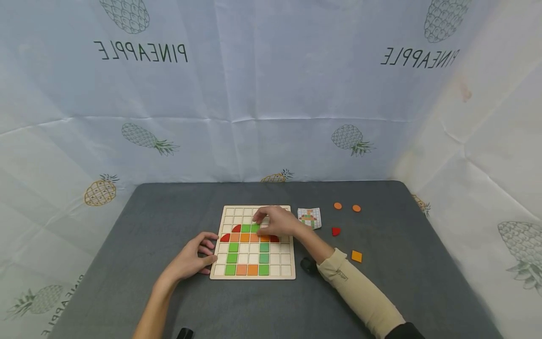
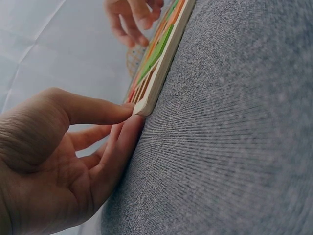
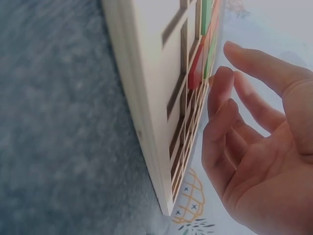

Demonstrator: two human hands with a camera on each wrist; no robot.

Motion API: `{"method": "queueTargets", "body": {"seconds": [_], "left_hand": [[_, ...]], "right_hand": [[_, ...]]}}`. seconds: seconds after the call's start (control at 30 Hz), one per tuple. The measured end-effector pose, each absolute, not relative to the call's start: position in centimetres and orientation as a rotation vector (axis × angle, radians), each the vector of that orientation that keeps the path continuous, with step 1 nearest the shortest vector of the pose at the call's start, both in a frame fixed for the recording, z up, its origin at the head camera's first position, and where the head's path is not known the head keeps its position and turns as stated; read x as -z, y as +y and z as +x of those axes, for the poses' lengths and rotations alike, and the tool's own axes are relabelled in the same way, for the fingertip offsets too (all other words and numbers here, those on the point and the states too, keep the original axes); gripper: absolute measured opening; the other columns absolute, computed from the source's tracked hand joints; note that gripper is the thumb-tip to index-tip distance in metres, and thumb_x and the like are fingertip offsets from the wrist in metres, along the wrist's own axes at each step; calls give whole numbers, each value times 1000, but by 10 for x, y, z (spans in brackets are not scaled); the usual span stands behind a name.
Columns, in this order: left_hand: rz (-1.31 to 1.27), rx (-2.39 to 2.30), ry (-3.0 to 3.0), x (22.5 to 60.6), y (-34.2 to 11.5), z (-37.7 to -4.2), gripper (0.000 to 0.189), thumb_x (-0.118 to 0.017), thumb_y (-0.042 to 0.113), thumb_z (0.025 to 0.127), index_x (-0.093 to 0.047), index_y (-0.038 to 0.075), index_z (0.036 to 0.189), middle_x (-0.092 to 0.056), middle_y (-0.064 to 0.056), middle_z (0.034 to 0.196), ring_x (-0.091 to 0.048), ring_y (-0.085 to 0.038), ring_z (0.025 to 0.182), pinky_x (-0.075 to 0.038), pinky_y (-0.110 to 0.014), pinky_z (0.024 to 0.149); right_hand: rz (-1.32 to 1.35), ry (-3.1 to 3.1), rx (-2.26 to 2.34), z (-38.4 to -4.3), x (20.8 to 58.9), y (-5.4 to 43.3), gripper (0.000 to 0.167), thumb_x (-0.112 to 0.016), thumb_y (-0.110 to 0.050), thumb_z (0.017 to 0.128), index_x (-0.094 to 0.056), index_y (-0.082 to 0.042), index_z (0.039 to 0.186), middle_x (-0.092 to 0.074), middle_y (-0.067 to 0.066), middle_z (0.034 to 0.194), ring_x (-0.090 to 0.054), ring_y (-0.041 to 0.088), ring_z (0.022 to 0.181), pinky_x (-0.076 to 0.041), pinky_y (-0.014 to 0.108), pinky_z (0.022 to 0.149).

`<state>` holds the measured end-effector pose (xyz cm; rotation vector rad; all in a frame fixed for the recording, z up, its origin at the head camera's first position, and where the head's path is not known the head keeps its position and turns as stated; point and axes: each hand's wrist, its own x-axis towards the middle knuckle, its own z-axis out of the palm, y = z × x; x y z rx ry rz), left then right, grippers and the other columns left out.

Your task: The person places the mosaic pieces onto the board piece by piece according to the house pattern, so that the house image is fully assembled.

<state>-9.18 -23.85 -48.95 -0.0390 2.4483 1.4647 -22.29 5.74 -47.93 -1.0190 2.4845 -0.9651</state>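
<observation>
A square wooden grid board (image 1: 288, 270) lies on the table, its middle cells filled with green, orange and red tiles in a mushroom-like pattern. My left hand (image 1: 191, 258) pinches the board's left edge; in the left wrist view, thumb and finger meet at its corner. My right hand (image 1: 277, 221) hovers over the upper part of the board, thumb and forefinger apart around a green tile (image 1: 255, 228) in the top row. In the right wrist view, no piece shows between the bent fingers (image 3: 222, 81). Red quarter-round tiles (image 1: 225, 238) flank the orange row.
A small pattern card (image 1: 315, 222) lies right of the board, partly behind the right wrist. Farther right are two orange discs (image 1: 337, 205), a red piece (image 1: 336, 231) and a yellow-orange square (image 1: 357, 256). A black object (image 1: 308, 266) shows beside the right forearm.
</observation>
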Motion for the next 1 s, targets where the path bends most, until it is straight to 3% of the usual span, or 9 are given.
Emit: {"method": "queueTargets", "body": {"seconds": [0.27, 0.5, 0.7, 1.0], "left_hand": [[-37, -1472, 2444, 489, -239, -92, 58, -78, 2, 94, -54, 4, 147, -52, -17, 123, -57, -26, 104, -65, -37, 63], [-33, -1477, 2432, 488, -240, -93, 58, -78, 3, 95, -54, 4, 147, -52, -17, 124, -56, -25, 105, -65, -37, 63], [-36, -1475, 2431, 488, -239, -93, 58, -78, 3, 95, -54, 3, 147, -52, -17, 123, -56, -26, 104, -66, -37, 63], [-26, -1475, 2434, 488, -239, -92, 58, -78, 3, 95, -53, 3, 148, -52, -18, 124, -57, -25, 104, -65, -37, 63]], "right_hand": [[-1003, 2450, 1024, -218, 474, 74, 33, -82, -18, 95, -73, -9, 125, -76, 8, 119, -67, 14, 87, -54, 25, 75], [-936, 2444, 1044, -214, 462, 93, 38, -80, -20, 98, -71, -7, 132, -75, 11, 126, -69, 11, 81, -56, 26, 75], [-912, 2511, 1032, -207, 449, 115, 38, -81, -22, 98, -71, -5, 131, -76, 15, 126, -65, 11, 72, -54, 25, 68], [-836, 2607, 1029, -200, 443, 160, 37, -84, -22, 96, -73, -6, 127, -75, 14, 125, -64, 11, 73, -54, 27, 65]]}}
